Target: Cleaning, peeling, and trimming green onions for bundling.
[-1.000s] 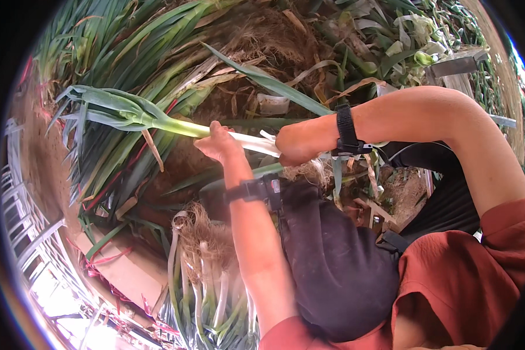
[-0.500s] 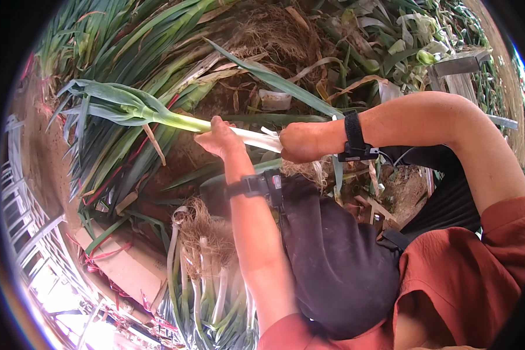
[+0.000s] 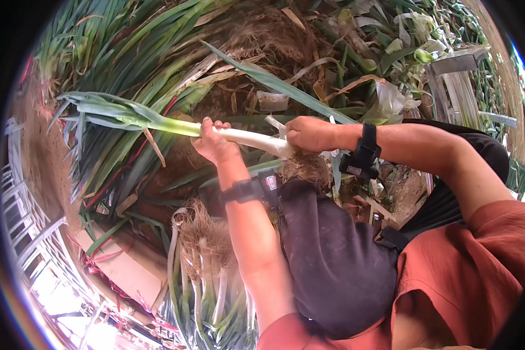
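A large green onion (image 3: 252,139) lies across the middle, its green leaves to the left and its white end to the right. My left hand (image 3: 217,143) is wrapped round the stalk where green turns to white. By the root end, my right hand (image 3: 312,133) is closed on a pale strip of outer skin (image 3: 276,125) that stands away from the shaft. Brown roots (image 3: 303,167) hang below my right hand, above my dark trouser leg. The fingertips of the right hand are partly hidden.
Long green onions (image 3: 140,76) are heaped at the upper left, and peeled leaf scraps (image 3: 385,55) at the upper right. More green onions with roots (image 3: 201,236) lie beside my left forearm. A cardboard piece (image 3: 125,259) and a metal frame (image 3: 32,233) stand at the lower left.
My right hand has shifted slightly up and right, uncovering the white root end, with the skin strip now visible. My right elbow has dropped. The left hand keeps its grip on the stalk.
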Demonstrator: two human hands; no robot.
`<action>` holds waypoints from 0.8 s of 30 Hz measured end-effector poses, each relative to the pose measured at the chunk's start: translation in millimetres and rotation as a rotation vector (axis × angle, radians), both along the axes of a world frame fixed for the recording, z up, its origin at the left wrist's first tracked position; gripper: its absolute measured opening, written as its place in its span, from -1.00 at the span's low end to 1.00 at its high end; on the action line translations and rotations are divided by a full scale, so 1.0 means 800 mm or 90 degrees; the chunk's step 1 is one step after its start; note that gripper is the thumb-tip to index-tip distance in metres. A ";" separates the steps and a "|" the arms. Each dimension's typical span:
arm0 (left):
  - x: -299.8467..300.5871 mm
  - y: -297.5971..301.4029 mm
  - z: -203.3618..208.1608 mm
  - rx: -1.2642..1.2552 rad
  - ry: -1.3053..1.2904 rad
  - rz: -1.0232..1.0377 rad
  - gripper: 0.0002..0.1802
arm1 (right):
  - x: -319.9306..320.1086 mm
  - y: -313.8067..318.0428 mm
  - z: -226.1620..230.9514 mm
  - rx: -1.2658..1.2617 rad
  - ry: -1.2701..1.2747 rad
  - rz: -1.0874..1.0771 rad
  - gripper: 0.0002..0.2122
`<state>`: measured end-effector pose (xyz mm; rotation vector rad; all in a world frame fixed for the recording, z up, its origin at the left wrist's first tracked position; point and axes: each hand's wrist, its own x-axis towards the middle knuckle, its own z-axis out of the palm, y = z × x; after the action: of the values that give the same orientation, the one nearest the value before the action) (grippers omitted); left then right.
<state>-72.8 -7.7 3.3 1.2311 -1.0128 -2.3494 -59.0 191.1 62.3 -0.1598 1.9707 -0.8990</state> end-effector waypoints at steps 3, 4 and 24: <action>0.003 -0.010 0.002 0.026 0.065 0.010 -0.83 | 0.012 -0.004 0.001 -0.073 -0.085 -0.156 -0.75; 0.003 -0.009 0.005 0.027 0.074 0.012 -0.82 | 0.014 -0.004 0.002 -0.099 -0.111 -0.205 -0.74; -0.018 -0.021 0.033 -0.050 0.079 0.012 -0.90 | 0.033 0.103 -0.045 0.168 0.135 0.077 -0.73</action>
<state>-87.4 -24.6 29.5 1.0486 -1.0376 -2.3167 -32.9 273.7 26.5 -0.2267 2.2288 -0.5544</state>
